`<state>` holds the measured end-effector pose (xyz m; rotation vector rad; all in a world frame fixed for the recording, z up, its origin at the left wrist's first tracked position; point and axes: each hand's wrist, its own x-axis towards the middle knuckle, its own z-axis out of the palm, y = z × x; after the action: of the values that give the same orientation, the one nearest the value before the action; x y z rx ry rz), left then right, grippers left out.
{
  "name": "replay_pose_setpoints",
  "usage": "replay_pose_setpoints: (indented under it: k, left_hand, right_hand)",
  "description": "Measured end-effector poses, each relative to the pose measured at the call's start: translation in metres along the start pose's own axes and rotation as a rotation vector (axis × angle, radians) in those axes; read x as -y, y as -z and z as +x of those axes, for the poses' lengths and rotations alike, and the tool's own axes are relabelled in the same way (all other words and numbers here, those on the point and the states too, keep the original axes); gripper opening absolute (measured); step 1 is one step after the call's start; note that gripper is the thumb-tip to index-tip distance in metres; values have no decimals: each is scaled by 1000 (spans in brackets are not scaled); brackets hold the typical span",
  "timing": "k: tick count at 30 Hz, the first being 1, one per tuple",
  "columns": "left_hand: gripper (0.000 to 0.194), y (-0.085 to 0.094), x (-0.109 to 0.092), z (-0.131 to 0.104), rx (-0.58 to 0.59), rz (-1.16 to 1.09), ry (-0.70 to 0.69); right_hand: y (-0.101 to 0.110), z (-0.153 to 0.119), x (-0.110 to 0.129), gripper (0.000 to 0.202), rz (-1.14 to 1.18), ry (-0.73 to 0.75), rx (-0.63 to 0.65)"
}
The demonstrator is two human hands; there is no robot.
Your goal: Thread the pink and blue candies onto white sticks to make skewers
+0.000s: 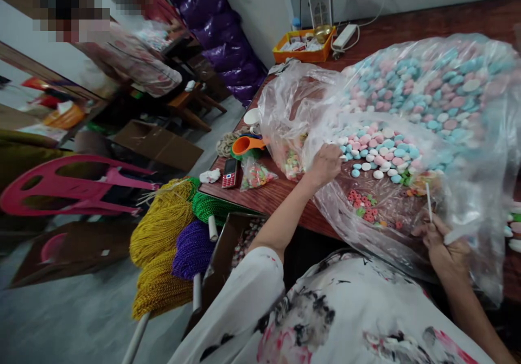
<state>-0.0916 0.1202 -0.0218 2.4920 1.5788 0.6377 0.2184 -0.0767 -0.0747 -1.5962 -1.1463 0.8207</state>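
A large clear plastic bag point(451, 212) lies open on the table, full of smooth pink, blue and white rounded pieces point(382, 149). At the left edge of these pieces is my left hand point(325, 164), its fingers closed; what they pinch, if anything, is hidden. My right hand point(448, 247) grips a thin white stick point(429, 204) between thumb and fingers, pointing upward over the bag. Small red and green ring-shaped pieces point(363, 206) lie on the plastic between my hands.
On the table's left end are a red phone point(230, 173), an orange scoop point(247, 145) and a small bag of colourful pieces point(256, 174). An orange tray point(302, 55) stands behind. Yellow cord bundles point(163, 225) and a pink chair point(77, 175) are left. Two people work beyond.
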Motion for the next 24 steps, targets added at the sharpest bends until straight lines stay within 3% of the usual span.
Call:
replay_pose_setpoints:
  k: [3,6,10,12,16,20,24]
  left_hand:
    - [11,-10,-12,4,-122,-269,21]
    - [23,-27,-29,16,-156,-278,-59]
    - [24,-40,-51,22,166,31,-296]
    - [26,-41,-57,17,268,151,-334]
    - [25,-40,-53,8,251,176,-287]
    - [25,-40,-40,20,267,117,-220]
    - [28,-39,-31,32,290,120,-278]
  right_hand:
    - [-5,3,5,45,149,-120,-10]
    - [-7,4,9,39,163,-114,-10]
    - [-7,2,6,28,132,-65,-6]
    - [-5,1,4,26,124,-54,-1]
    - [-3,0,11,21,119,24,26]
    - [-3,0,19,22,6,114,49]
    - [-3,-1,10,21,-52,169,-2]
